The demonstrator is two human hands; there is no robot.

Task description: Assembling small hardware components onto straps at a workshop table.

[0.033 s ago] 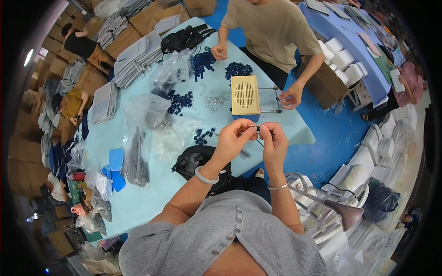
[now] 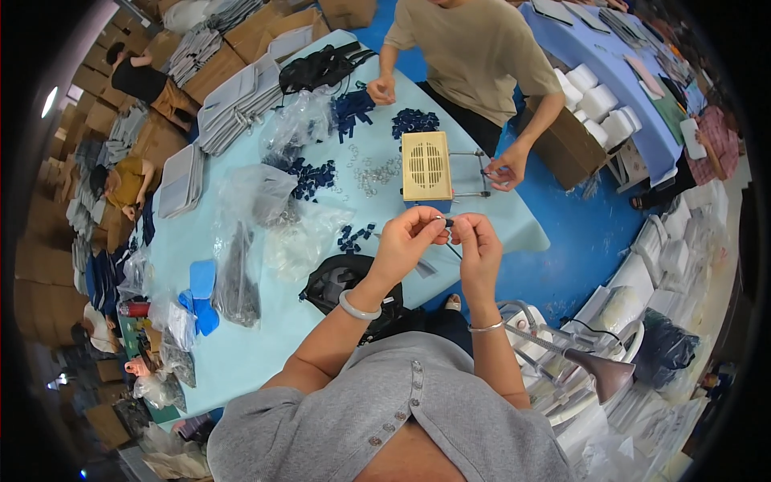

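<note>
Packing workshop: cardboard boxes (image 2: 249,40), bagged parts (image 2: 241,241).

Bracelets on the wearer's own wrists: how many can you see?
2: a pale bangle on the left wrist and a thin silver bracelet on the right wrist.

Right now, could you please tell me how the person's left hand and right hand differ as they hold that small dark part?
The left hand wears a pale, thick bangle at the wrist; the right hand wears a thin silver bracelet. The left hand comes in from the left with fingers curled sideways; the right hand stands more upright. Both pinch the small dark part above the light blue table.
</note>
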